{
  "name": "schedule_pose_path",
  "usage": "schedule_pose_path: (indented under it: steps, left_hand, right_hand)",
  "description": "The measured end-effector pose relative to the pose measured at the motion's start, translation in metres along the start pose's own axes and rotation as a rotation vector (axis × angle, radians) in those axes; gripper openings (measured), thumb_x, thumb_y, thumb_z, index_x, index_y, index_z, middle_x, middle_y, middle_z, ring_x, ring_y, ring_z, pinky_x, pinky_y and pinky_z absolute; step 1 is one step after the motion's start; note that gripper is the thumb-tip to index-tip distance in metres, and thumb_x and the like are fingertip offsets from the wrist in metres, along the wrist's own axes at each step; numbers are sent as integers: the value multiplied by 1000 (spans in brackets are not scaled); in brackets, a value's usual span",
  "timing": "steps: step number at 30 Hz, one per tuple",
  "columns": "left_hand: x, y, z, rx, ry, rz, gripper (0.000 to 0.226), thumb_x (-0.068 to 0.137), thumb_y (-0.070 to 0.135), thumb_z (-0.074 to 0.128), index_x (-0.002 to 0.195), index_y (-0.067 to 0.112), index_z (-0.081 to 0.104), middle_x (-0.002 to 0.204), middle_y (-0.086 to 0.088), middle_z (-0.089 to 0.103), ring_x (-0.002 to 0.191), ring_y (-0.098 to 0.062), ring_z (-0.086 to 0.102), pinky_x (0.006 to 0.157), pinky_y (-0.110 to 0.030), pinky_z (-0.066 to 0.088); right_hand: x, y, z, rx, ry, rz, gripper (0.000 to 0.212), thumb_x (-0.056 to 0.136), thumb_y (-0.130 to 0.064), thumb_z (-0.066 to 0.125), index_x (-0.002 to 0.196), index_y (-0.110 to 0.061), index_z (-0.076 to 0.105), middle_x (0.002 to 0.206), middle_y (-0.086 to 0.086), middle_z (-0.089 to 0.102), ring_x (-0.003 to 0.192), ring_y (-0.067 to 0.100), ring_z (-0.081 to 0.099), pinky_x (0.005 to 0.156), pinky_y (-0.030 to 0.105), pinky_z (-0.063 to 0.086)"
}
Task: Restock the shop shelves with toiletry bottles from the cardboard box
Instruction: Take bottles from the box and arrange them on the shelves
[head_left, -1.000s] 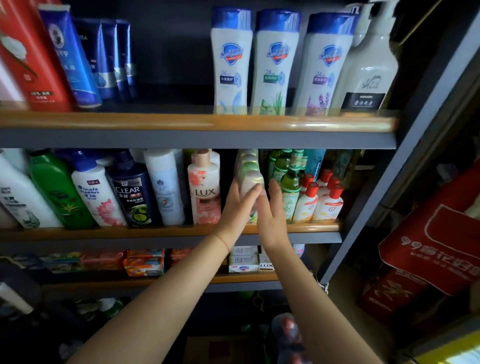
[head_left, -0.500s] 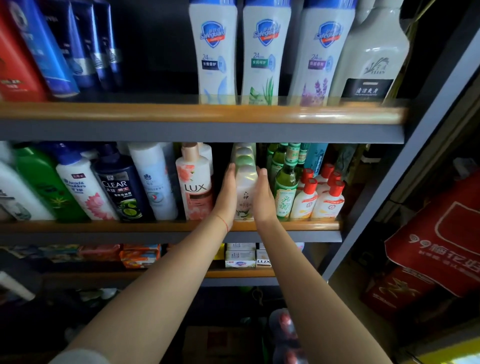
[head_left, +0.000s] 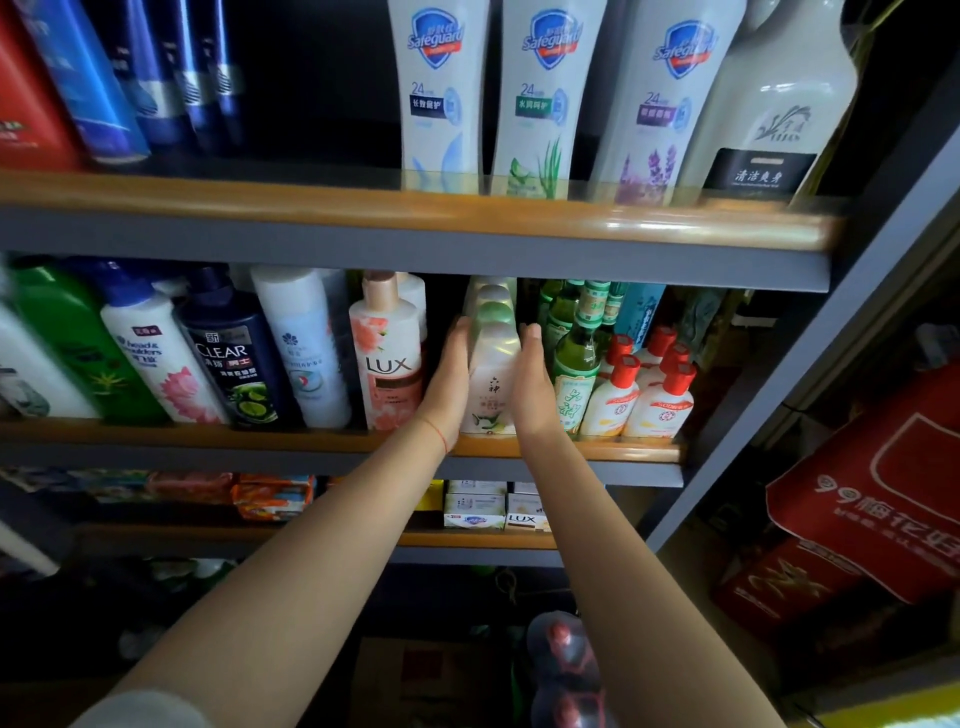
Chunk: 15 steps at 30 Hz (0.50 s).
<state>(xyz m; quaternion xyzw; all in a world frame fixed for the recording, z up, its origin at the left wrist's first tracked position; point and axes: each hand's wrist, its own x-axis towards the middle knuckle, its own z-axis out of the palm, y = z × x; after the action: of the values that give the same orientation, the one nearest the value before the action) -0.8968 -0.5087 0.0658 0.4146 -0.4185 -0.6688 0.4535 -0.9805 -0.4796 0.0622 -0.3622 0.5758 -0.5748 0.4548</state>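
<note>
Step in hand: squaring up a row on the middle shelf (head_left: 337, 441), the one with the wooden front lip.

Your left hand (head_left: 451, 382) and right hand (head_left: 531, 382) lie flat, fingers straight, one on each side of the front pale cream bottle with the green-tinted cap (head_left: 492, 374). The palms bracket it and appear to press its sides; neither hand curls round it. More bottles of the same kind stand in file behind it, running back into the shelf.

Position: the cream bottle stands upright at the shelf's front edge, between the pink-and-white LUX pump bottle (head_left: 388, 358) on its left and the green glass bottle with a yellow label (head_left: 574, 374) on its right. Your left hand fills the gap on the LUX side; your right hand sits just beside the green glass.

Judgement: placement of this bottle looks done, and you are now aligning the row. The slot is narrow.

Next move calls for:
- drawing both hands straight back toward you, palms flat, so neither neighbour is dragged along;
- care on the right side, since the tall narrow green glass bottle and the small white bottles with red caps (head_left: 654, 395) beside it look easy to tip;
- then reaching down to the brown cardboard box (head_left: 431, 680), dimly visible below between your forearms. Its contents cannot be made out from here.
</note>
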Motion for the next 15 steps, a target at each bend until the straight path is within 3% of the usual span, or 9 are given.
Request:
schedule_pose_path:
  steps: [3,7,11,13,15]
  left_hand:
    - [7,7,-1,-32,-47,-36,61,100,58,30,127,17,65,112,-7,74,99,-18,71,81,-26,55]
    - [12,7,1,-91,-92,-64,63,100,59,29,131,15,62,111,-8,74,94,-19,71,81,-27,55]
    - [13,5,3,-104,-88,-67,59,100,58,31,127,17,64,96,-3,76,88,-18,71,77,-27,53]
    - [13,5,3,-96,-95,-70,60,100,58,31,131,17,62,98,-3,76,90,-18,70,78,-27,53]
    - [11,6,2,-81,-133,-57,63,101,58,28,137,16,58,101,-1,75,89,-14,70,76,-25,55]
  right_hand:
    - [11,-9,-3,61,-10,15,62,98,-61,29,150,-28,34,155,-5,36,144,13,29,118,29,19]
    - [18,-13,3,156,-62,29,55,94,-64,38,138,-33,49,143,-5,52,134,12,44,118,32,26]
    - [20,-7,6,139,-50,16,88,65,-84,46,138,-35,52,138,-10,56,131,9,47,118,36,28]
    - [18,-9,7,120,-65,22,90,65,-86,44,141,-37,48,143,-10,52,135,10,42,119,37,25]
    - [15,-11,5,99,-67,33,78,76,-81,39,141,-38,47,142,-9,51,135,12,42,117,36,26]
